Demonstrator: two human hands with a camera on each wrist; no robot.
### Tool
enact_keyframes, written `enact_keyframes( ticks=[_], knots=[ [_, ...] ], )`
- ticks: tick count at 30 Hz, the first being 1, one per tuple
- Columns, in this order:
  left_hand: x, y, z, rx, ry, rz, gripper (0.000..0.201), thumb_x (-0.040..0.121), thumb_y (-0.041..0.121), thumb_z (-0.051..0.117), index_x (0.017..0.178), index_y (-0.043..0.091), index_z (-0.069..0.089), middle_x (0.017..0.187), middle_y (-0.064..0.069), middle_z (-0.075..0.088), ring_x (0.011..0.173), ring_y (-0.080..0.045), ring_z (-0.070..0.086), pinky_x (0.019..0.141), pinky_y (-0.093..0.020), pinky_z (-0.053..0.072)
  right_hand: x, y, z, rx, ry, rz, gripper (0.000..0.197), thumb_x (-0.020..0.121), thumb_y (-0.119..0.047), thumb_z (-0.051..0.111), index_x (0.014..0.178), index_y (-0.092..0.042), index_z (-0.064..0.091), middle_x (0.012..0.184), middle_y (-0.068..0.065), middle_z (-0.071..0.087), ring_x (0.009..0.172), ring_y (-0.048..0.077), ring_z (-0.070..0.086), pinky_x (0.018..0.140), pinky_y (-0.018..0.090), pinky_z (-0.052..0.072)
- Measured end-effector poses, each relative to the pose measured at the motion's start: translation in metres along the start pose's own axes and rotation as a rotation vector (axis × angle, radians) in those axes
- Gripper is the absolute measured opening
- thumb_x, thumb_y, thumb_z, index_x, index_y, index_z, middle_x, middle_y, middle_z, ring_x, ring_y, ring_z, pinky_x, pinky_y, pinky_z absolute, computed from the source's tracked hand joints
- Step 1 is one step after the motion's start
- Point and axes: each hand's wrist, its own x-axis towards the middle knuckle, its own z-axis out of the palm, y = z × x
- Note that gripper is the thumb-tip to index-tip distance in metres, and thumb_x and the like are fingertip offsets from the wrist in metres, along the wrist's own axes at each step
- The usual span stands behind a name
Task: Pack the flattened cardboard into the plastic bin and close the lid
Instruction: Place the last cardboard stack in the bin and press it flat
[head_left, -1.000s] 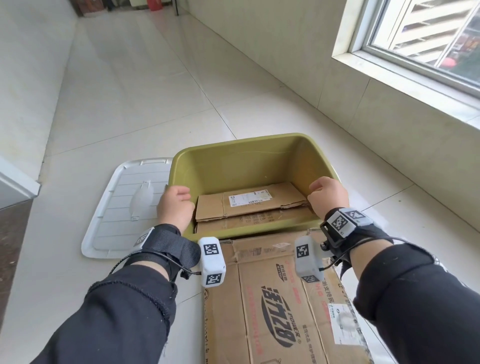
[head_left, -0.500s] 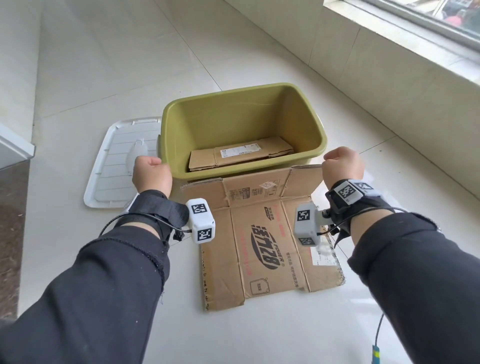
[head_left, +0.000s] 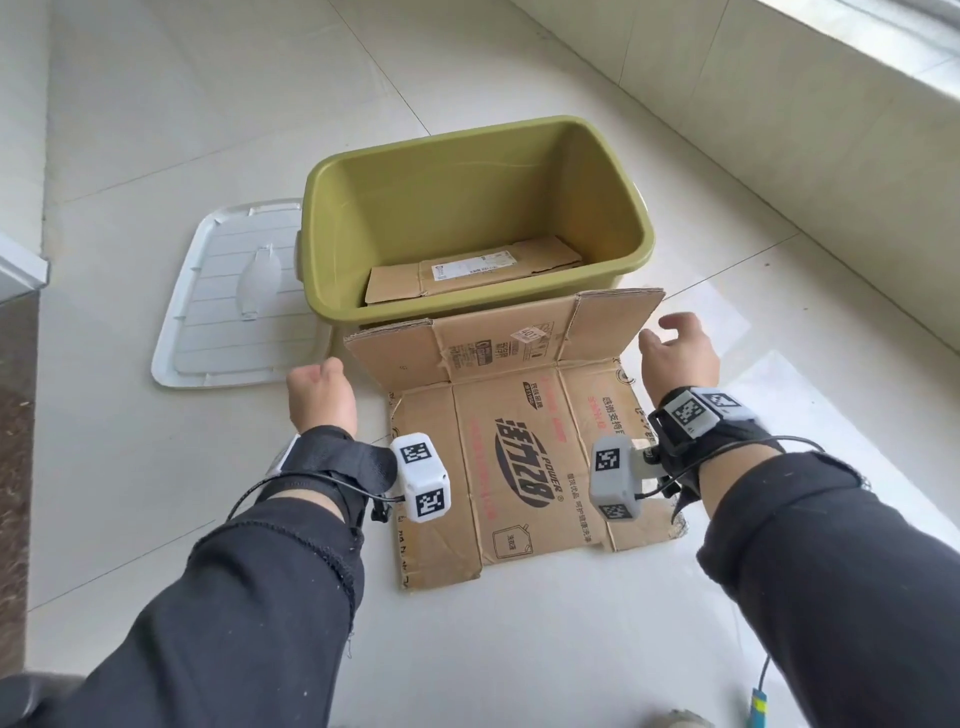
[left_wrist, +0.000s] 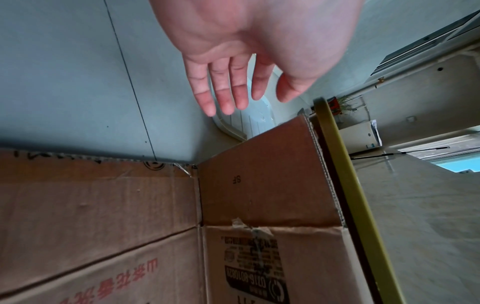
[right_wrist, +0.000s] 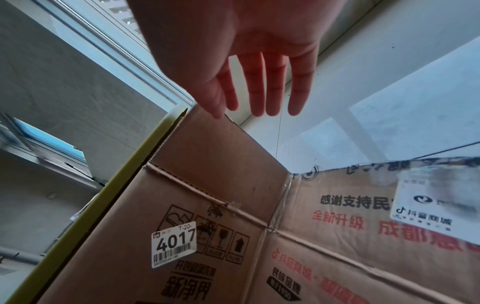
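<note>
Cardboard lies between my two empty hands: my left hand (head_left: 321, 396) and right hand (head_left: 678, 354) hang fingers loosely spread beside one flattened sheet (head_left: 511, 457) leaning on one green bin (head_left: 470, 312) holding another piece (head_left: 470, 270), one lid (head_left: 218, 306) left.

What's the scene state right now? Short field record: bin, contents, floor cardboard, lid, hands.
bin: olive-green plastic bin, open, on the tiled floor
contents: small flattened brown cardboard piece lying on the bottom
floor cardboard: large printed flattened cardboard box, far flaps propped against the bin's near wall
lid: white ribbed plastic lid, flat beside the bin
left hand: open, empty
right hand: open, empty
</note>
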Motion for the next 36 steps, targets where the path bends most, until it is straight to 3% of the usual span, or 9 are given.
enact_keyframes(
  ticks=[6, 10, 12, 15, 20, 25, 29, 32, 36],
  knots=[
    [-0.01, 0.014, 0.009, -0.118, -0.027, 0.022, 0.033, 0.093, 0.036, 0.041, 0.063, 0.026, 0.032, 0.068, 0.001, 0.037, 0.078, -0.023, 0.043, 0.075, -0.036, 0.045, 0.007, -0.007, 0.009, 0.094, 0.05, -0.061, 0.05, 0.091, -0.039, 0.042, 0.139, -0.026, 0.034, 0.131, 0.016, 0.046, 0.116, 0.033, 0.05, 0.097, 0.037, 0.038],
    [-0.011, 0.014, 0.012, -0.123, -0.064, 0.039, 0.021, 0.094, 0.04, 0.044, 0.096, 0.019, 0.047, 0.09, -0.002, 0.051, 0.088, -0.022, 0.051, 0.067, -0.029, 0.049, 0.01, -0.011, 0.013, 0.142, 0.045, -0.112, 0.049, 0.092, -0.045, 0.04, 0.139, -0.034, 0.034, 0.131, 0.013, 0.047, 0.115, 0.03, 0.052, 0.101, 0.036, 0.038],
    [-0.009, 0.014, 0.013, -0.108, -0.067, 0.051, 0.02, 0.093, 0.041, 0.046, 0.101, 0.022, 0.047, 0.099, -0.003, 0.053, 0.094, -0.023, 0.054, 0.078, -0.033, 0.053, 0.011, -0.011, 0.013, 0.134, 0.027, -0.138, 0.047, 0.093, -0.046, 0.038, 0.139, -0.035, 0.036, 0.132, 0.012, 0.047, 0.118, 0.028, 0.051, 0.102, 0.035, 0.036],
    [-0.008, 0.014, 0.015, -0.085, -0.053, 0.088, 0.018, 0.09, 0.042, 0.048, 0.095, 0.024, 0.052, 0.097, -0.002, 0.057, 0.105, -0.03, 0.06, 0.097, -0.045, 0.05, 0.013, -0.011, 0.014, 0.099, -0.008, -0.167, 0.044, 0.093, -0.045, 0.037, 0.135, -0.032, 0.043, 0.135, 0.01, 0.046, 0.121, 0.027, 0.048, 0.104, 0.035, 0.036],
    [-0.013, 0.01, 0.017, -0.086, -0.03, 0.06, 0.021, 0.087, 0.044, 0.049, 0.076, 0.026, 0.05, 0.091, -0.002, 0.058, 0.092, -0.025, 0.058, 0.096, -0.047, 0.05, 0.013, -0.007, 0.015, -0.034, -0.015, -0.161, 0.044, 0.096, -0.042, 0.035, 0.115, -0.011, 0.06, 0.129, 0.016, 0.05, 0.117, 0.037, 0.047, 0.102, 0.04, 0.037],
    [-0.017, -0.001, 0.017, -0.052, -0.015, -0.001, 0.018, 0.083, 0.025, 0.052, 0.067, 0.025, 0.046, 0.077, 0.002, 0.054, 0.089, -0.024, 0.053, 0.096, -0.047, 0.051, 0.005, 0.004, 0.018, -0.041, -0.011, -0.086, 0.036, 0.091, -0.035, 0.04, 0.109, -0.012, 0.061, 0.122, 0.017, 0.051, 0.115, 0.037, 0.047, 0.098, 0.042, 0.041],
    [-0.013, -0.019, 0.018, 0.017, -0.017, -0.074, 0.01, 0.071, 0.015, 0.054, 0.077, 0.009, 0.056, 0.079, -0.008, 0.056, 0.084, -0.03, 0.059, 0.09, -0.048, 0.054, -0.002, 0.015, 0.017, -0.011, 0.001, -0.003, 0.04, 0.081, -0.02, 0.046, 0.12, -0.013, 0.048, 0.125, 0.015, 0.047, 0.116, 0.034, 0.044, 0.095, 0.041, 0.039],
    [-0.01, -0.036, 0.019, 0.108, -0.038, -0.139, 0.032, 0.072, 0.005, 0.056, 0.102, -0.004, 0.06, 0.087, -0.011, 0.057, 0.086, -0.033, 0.059, 0.081, -0.031, 0.049, -0.009, 0.034, 0.017, -0.048, -0.025, 0.074, 0.053, 0.081, -0.018, 0.05, 0.132, -0.015, 0.038, 0.133, 0.015, 0.042, 0.124, 0.034, 0.038, 0.101, 0.042, 0.034],
    [-0.013, -0.052, 0.019, 0.263, -0.127, -0.199, 0.01, 0.076, -0.003, 0.053, 0.084, 0.001, 0.057, 0.073, -0.013, 0.051, 0.076, -0.029, 0.048, 0.061, -0.027, 0.037, -0.011, 0.058, 0.022, -0.125, -0.084, 0.15, 0.064, 0.078, -0.011, 0.05, 0.139, -0.016, 0.031, 0.138, 0.015, 0.038, 0.127, 0.034, 0.035, 0.105, 0.044, 0.034]
  ],
)
